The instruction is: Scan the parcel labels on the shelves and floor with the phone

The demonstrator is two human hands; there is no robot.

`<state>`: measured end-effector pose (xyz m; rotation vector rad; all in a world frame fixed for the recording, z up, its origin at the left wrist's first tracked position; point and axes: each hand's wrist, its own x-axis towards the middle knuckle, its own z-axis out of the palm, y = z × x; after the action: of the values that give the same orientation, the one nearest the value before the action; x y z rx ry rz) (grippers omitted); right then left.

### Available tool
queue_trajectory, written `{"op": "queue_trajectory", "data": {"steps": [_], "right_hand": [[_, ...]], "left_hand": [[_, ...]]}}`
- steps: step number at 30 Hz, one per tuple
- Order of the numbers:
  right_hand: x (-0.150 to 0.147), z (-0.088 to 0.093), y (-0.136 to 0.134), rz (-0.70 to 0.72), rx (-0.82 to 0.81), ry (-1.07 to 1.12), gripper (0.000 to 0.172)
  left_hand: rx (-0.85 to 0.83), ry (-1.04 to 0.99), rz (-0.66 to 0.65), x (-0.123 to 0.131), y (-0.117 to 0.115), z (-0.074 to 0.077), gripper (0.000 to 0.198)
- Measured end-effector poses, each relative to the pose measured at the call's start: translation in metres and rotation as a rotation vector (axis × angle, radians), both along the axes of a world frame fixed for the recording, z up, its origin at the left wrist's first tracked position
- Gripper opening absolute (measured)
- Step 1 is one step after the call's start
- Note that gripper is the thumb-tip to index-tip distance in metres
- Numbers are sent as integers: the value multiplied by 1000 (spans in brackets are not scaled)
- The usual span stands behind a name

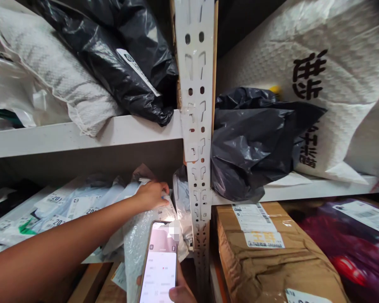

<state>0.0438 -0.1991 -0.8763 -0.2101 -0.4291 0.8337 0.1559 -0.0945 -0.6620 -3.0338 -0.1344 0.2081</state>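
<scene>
1. Labelled packet (166, 211): at the right end of the lower shelf (94, 259), just beside the white post (197, 105).
2. Left hand (152, 196): thumb and bent fingers pinching the packet's upper edge.
3. Right hand (182, 285): wrapped around a phone (158, 269), lit screen facing the wearer, top end in front of the packet.
4. Bagged parcels (77, 206): along the same shelf, left of the packet.
5. Upper shelf (135, 127): a black bag (110, 63) juts over its front edge near the right corner.
</scene>
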Motion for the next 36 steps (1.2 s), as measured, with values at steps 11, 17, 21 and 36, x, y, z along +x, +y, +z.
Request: {"op": "queue_trajectory", "data": {"steps": [11,17,21,36], "right_hand": [[2,-3,-4,-10,-64,-18,108],[-1,3,-3,-14,-71,22,113],[-4,3,4,-44,-20,13,116],[0,-3,2,-42,-40,46,103]], "left_hand": [[-18,128,-41,15,4,-4,30],[-36,106,-6,18,3,-11,26],[-74,105,-4,18,4,-13,25],[-301,228,-160,24,27,6,49]]}}
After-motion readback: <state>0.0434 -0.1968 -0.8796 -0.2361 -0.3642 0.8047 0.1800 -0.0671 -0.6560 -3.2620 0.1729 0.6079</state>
